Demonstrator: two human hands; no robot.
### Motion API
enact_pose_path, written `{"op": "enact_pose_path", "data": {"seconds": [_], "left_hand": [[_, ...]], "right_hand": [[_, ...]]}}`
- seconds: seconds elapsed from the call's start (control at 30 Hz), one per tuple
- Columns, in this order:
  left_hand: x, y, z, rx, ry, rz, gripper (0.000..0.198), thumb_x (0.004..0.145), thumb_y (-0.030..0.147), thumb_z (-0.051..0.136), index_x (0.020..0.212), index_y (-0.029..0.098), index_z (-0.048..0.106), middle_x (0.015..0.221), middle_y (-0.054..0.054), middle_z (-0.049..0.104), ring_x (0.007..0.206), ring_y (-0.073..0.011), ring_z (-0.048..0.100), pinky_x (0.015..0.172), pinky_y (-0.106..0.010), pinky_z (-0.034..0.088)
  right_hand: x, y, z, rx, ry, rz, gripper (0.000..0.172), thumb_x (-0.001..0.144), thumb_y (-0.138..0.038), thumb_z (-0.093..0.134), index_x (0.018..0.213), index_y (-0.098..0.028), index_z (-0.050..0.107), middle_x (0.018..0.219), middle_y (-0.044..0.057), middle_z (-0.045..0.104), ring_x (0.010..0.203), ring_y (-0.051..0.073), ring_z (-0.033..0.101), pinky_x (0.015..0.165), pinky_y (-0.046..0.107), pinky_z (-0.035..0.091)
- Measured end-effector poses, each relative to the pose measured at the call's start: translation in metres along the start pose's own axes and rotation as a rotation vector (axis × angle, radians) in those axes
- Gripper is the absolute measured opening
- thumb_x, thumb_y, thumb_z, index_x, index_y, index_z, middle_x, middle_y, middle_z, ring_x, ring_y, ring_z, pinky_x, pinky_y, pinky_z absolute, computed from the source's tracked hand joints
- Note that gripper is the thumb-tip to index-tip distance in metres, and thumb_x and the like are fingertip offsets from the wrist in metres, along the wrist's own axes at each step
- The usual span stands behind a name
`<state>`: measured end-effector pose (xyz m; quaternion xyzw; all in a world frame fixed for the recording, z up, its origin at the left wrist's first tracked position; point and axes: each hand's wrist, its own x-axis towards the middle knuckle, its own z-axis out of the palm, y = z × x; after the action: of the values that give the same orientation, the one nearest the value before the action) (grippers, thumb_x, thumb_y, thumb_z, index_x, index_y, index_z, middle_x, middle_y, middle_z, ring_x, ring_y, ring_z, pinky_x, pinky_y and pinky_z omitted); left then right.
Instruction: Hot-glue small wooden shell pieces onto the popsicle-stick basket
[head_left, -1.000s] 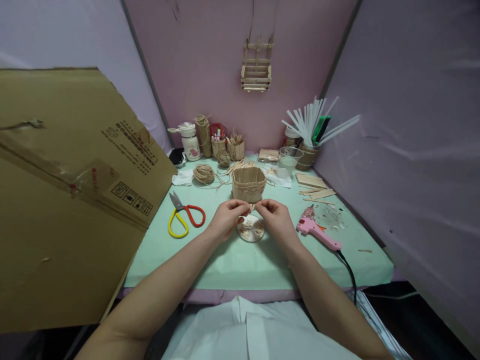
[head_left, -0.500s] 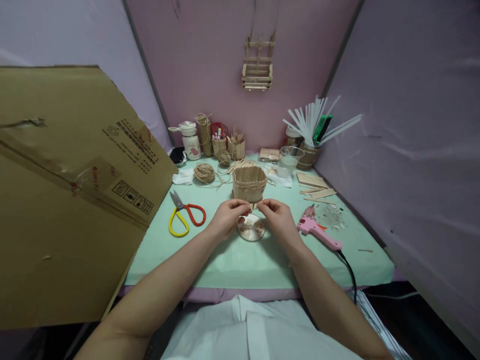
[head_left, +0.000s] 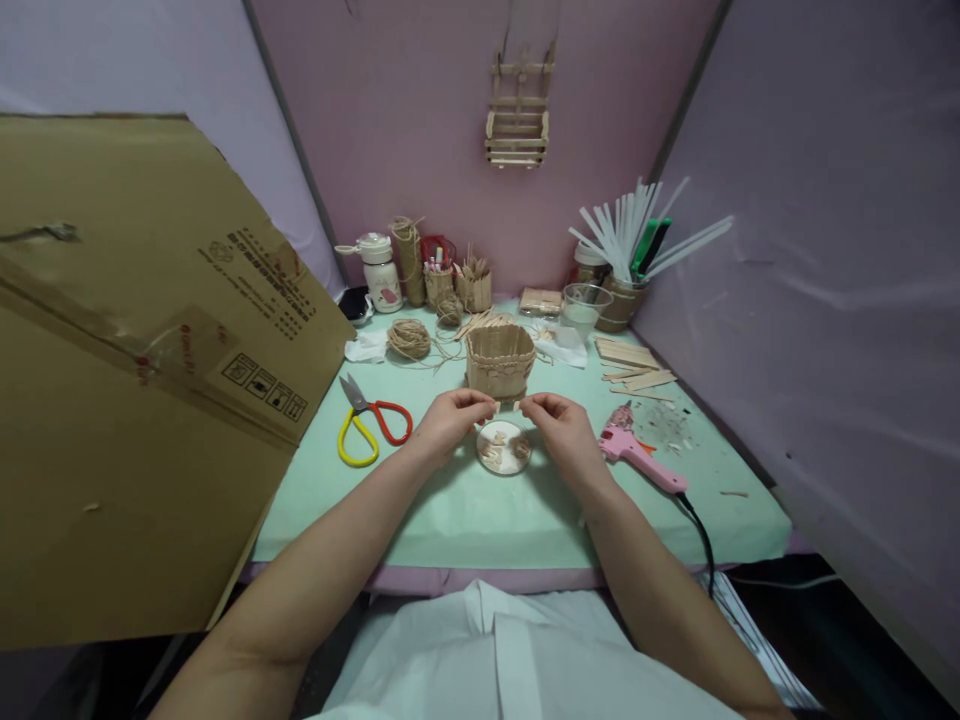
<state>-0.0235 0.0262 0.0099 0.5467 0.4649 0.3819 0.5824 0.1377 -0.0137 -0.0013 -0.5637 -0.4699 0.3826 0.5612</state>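
My left hand (head_left: 452, 420) and my right hand (head_left: 562, 428) hover side by side over a small round dish (head_left: 503, 447) of pale wooden bits on the mint-green table (head_left: 480, 520). Both hands are pinched shut, each on a tiny piece too small to name, with a narrow gap between the fingertips. Just beyond the fingers stands a little round basket (head_left: 499, 361) built from upright wooden sticks with twine round it.
Yellow-and-red scissors (head_left: 365, 427) lie to the left, a pink glue gun (head_left: 636, 458) with a black cord to the right. Twine ball (head_left: 409, 340), cups of sticks and loose flat sticks (head_left: 628, 362) line the back. A large cardboard sheet (head_left: 135, 370) leans at the left.
My hands have drawn slightly apart, so the fingertips no longer meet over the dish. The view has tilted a little downward.
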Motion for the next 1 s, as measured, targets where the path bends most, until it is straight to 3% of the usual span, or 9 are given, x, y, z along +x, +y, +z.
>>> {"op": "enact_pose_path", "data": {"seconds": [0.17, 0.27, 0.47, 0.63, 0.8, 0.9, 1.0], "left_hand": [[0.004, -0.007, -0.009, 0.537, 0.030, 0.253, 0.013, 0.065, 0.028, 0.064, 0.070, 0.019, 0.073, 0.074, -0.005, 0.066, 0.070, -0.0171, 0.055, 0.066, -0.029, 0.040], [0.005, -0.010, -0.009, 0.678, 0.035, 0.298, 0.014, 0.066, 0.025, 0.062, 0.072, 0.020, 0.074, 0.077, -0.005, 0.066, 0.073, -0.0180, 0.055, 0.068, -0.030, 0.041], [0.008, -0.010, -0.010, 0.416, 0.019, 0.177, 0.014, 0.064, 0.028, 0.066, 0.069, 0.017, 0.073, 0.066, -0.005, 0.066, 0.063, -0.0158, 0.053, 0.058, -0.027, 0.039], [0.006, -0.001, -0.013, 0.243, 0.066, 0.021, 0.022, 0.063, 0.037, 0.068, 0.073, 0.017, 0.072, 0.056, -0.001, 0.056, 0.047, -0.0089, 0.039, 0.045, -0.023, 0.027], [0.005, 0.004, -0.015, 0.190, 0.088, 0.003, 0.024, 0.061, 0.038, 0.070, 0.072, 0.017, 0.071, 0.057, 0.000, 0.055, 0.046, -0.0072, 0.036, 0.043, -0.023, 0.023], [0.006, 0.002, -0.016, 0.187, 0.088, 0.003, 0.023, 0.061, 0.038, 0.071, 0.071, 0.017, 0.071, 0.056, 0.001, 0.054, 0.046, -0.0071, 0.035, 0.044, -0.023, 0.023], [0.008, -0.001, -0.017, 0.175, 0.082, 0.012, 0.023, 0.061, 0.038, 0.071, 0.072, 0.018, 0.072, 0.058, 0.000, 0.056, 0.048, -0.0074, 0.036, 0.046, -0.024, 0.023]], "right_hand": [[0.000, 0.004, -0.003, -0.058, 0.037, -0.032, 0.023, 0.071, -0.040, 0.061, 0.070, -0.017, 0.066, 0.069, 0.002, 0.065, 0.067, 0.016, 0.055, 0.068, 0.029, 0.043], [-0.001, 0.008, -0.005, -0.195, 0.020, -0.075, 0.023, 0.073, -0.038, 0.057, 0.071, -0.017, 0.066, 0.068, 0.002, 0.065, 0.066, 0.016, 0.055, 0.065, 0.028, 0.042], [0.000, 0.016, -0.008, -0.581, -0.036, -0.166, 0.018, 0.077, -0.031, 0.050, 0.071, -0.020, 0.064, 0.073, 0.002, 0.066, 0.069, 0.017, 0.056, 0.067, 0.029, 0.037], [0.003, 0.011, -0.004, -0.720, -0.132, -0.184, 0.017, 0.080, -0.026, 0.049, 0.071, -0.021, 0.063, 0.077, 0.003, 0.067, 0.074, 0.018, 0.056, 0.068, 0.030, 0.032], [-0.001, 0.002, 0.004, -0.954, -0.183, -0.249, 0.020, 0.083, -0.019, 0.049, 0.075, -0.021, 0.067, 0.088, 0.007, 0.066, 0.089, 0.024, 0.054, 0.072, 0.034, 0.028], [-0.004, 0.001, 0.004, -0.973, -0.178, -0.335, 0.018, 0.084, -0.018, 0.052, 0.086, -0.021, 0.069, 0.094, 0.008, 0.065, 0.094, 0.024, 0.053, 0.077, 0.035, 0.027], [-0.005, 0.003, 0.003, -0.955, -0.282, -0.437, 0.018, 0.085, -0.016, 0.054, 0.089, -0.023, 0.071, 0.092, 0.007, 0.065, 0.092, 0.022, 0.053, 0.078, 0.034, 0.026]]}}
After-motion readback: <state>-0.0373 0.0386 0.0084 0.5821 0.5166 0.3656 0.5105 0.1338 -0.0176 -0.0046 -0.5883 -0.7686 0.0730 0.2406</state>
